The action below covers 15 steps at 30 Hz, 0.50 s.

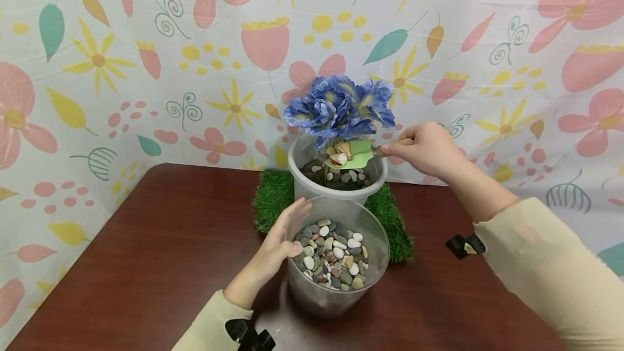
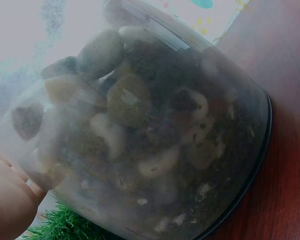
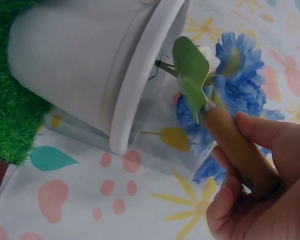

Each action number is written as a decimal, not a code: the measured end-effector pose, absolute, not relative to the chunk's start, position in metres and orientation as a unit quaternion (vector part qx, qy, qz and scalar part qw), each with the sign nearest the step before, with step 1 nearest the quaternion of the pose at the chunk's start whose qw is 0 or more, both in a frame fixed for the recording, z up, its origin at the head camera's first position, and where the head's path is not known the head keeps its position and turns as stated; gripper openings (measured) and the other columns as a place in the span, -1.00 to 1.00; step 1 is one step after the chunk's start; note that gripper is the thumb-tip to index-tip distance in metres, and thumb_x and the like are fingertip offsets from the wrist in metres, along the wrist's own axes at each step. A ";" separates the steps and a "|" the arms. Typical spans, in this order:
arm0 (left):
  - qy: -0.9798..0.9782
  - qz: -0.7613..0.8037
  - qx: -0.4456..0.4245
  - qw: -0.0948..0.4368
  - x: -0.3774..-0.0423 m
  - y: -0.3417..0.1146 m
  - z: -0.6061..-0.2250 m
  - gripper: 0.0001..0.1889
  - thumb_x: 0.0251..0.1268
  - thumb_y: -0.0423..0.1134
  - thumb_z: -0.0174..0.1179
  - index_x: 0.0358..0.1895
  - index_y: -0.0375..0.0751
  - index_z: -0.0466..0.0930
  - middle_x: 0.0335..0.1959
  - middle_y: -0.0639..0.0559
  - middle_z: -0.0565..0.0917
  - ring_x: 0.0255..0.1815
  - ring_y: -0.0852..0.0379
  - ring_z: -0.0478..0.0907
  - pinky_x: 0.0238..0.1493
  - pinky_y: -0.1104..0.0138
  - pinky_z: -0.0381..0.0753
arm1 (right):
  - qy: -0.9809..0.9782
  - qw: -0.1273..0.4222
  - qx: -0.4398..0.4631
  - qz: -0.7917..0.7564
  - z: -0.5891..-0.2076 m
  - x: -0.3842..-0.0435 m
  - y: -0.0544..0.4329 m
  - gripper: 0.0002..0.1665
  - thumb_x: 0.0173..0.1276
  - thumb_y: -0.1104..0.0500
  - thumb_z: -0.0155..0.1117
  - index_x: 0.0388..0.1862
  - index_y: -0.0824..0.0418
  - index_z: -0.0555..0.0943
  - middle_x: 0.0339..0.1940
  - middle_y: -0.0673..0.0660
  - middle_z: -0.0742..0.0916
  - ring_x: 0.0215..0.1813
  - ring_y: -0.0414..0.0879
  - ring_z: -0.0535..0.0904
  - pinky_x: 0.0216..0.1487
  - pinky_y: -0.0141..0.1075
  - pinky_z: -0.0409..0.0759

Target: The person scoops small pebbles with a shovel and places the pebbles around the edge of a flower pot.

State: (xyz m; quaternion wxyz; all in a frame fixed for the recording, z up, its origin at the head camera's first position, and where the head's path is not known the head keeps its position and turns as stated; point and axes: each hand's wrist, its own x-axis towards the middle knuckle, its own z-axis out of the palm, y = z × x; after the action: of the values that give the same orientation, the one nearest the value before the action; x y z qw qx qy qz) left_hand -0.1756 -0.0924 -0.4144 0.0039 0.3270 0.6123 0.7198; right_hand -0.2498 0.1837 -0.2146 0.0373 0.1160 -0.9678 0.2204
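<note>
My right hand (image 1: 429,148) grips the wooden handle of a small green garden trowel (image 1: 359,151). Several pebbles lie on its blade, which is over the mouth of a white flowerpot (image 1: 341,193). Blue artificial flowers (image 1: 336,104) rise from this pot, with dark soil and some pebbles around their stems. In the right wrist view, the trowel's green underside (image 3: 189,67) is beside the pot rim. My left hand (image 1: 273,245) holds a clear plastic bucket (image 1: 317,299) by its left side, thumb at the rim. Many mixed pebbles (image 1: 336,256) fill its lower part.
The flowerpot stands on a green artificial grass mat (image 1: 275,194), and the clear bucket stands in front of it. Both are on a dark reddish-brown table (image 1: 170,253). Behind hangs a white cloth (image 1: 195,42) printed with flowers and leaves.
</note>
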 end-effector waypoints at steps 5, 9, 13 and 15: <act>0.613 0.716 0.333 0.001 -0.177 -0.091 -0.416 -0.12 0.01 -0.27 -0.01 0.47 -0.40 -0.17 0.43 -0.45 0.08 0.43 -0.42 -0.03 -0.26 0.49 0.35 | -0.971 0.038 0.121 0.205 -0.209 -0.249 0.180 -0.48 0.21 -0.20 0.23 -0.19 0.21 0.75 -0.73 0.02 0.67 -0.69 -0.11 0.29 -0.55 -0.26 0.23; 0.615 0.714 0.336 0.000 -0.178 -0.090 -0.417 -0.11 0.02 -0.25 0.00 0.47 -0.40 -0.17 0.43 -0.45 0.07 0.44 -0.41 -0.03 -0.22 0.47 0.37 | -0.968 0.054 0.127 0.210 -0.206 -0.247 0.180 -0.51 0.23 -0.18 0.22 -0.25 0.22 0.76 -0.71 0.03 0.69 -0.70 -0.11 0.28 -0.57 -0.26 0.21; 0.616 0.712 0.336 -0.002 -0.178 -0.090 -0.418 -0.12 0.02 -0.27 -0.01 0.47 -0.37 -0.15 0.44 -0.44 0.07 0.44 -0.40 -0.02 -0.16 0.46 0.36 | -0.965 0.069 0.133 0.213 -0.204 -0.245 0.182 -0.49 0.25 -0.17 0.21 -0.24 0.24 0.75 -0.54 0.14 0.77 -0.67 -0.08 0.34 -0.58 -0.25 0.21; 0.618 0.711 0.335 -0.004 -0.178 -0.089 -0.419 -0.13 0.01 -0.29 -0.02 0.48 -0.35 -0.14 0.43 -0.43 0.08 0.44 -0.40 -0.02 -0.18 0.47 0.36 | -0.965 0.071 0.133 0.213 -0.204 -0.244 0.185 -0.48 0.26 -0.19 0.20 -0.21 0.23 0.75 -0.43 0.17 0.79 -0.64 -0.05 0.36 -0.57 -0.24 0.22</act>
State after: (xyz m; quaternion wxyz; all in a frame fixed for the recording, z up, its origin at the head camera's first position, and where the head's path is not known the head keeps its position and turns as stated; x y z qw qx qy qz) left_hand -0.1781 -0.0895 -0.4190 -0.0038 0.3349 0.6178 0.7114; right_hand -0.2435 0.1849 -0.2038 0.0705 0.1334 -0.9654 0.2127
